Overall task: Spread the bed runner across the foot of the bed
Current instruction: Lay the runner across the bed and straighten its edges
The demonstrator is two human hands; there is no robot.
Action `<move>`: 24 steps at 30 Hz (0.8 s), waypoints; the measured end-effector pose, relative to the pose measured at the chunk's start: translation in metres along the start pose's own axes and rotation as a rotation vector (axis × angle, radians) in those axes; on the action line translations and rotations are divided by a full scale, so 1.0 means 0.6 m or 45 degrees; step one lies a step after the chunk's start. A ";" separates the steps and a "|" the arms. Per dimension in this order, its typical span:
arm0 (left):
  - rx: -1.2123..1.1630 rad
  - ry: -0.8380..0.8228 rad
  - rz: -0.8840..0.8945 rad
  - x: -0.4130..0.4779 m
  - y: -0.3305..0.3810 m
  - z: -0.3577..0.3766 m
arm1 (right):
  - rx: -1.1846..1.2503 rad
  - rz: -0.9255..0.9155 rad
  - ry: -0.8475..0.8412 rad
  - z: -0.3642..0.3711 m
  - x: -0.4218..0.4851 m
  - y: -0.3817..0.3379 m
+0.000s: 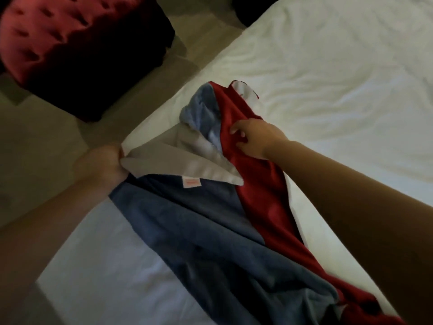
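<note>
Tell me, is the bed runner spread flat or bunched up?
Bunched up: the runner lies crumpled on the bed, grey lining flipped over, left hand and right hand gripping its folds.

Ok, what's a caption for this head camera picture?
The left hand and right hand grip a bunched blue-and-red bed runner on the white bed.
</note>
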State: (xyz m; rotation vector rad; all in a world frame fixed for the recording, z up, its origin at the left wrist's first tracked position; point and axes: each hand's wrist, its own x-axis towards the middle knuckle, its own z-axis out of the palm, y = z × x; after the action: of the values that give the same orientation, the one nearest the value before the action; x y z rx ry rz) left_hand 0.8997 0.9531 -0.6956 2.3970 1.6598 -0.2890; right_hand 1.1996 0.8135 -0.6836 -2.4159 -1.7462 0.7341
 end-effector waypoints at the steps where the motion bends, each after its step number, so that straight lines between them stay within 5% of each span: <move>1: -0.017 0.040 0.052 -0.008 0.004 0.004 | -0.007 -0.008 -0.009 0.003 0.001 -0.009; 7: 0.055 0.297 0.660 -0.046 0.064 -0.008 | 0.062 -0.111 -0.094 0.014 0.021 -0.079; 11: 0.056 0.429 0.811 -0.040 0.085 -0.005 | 0.116 -0.099 -0.116 0.020 0.036 -0.131; 24: 0.034 0.358 0.117 0.036 -0.143 -0.027 | 0.258 -0.239 -0.090 0.103 0.126 -0.332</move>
State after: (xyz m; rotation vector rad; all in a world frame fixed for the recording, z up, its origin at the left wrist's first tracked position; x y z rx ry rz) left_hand 0.8274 1.0063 -0.6911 2.6243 1.6556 0.0444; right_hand 1.0171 0.9392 -0.6983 -2.0880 -1.7955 0.9317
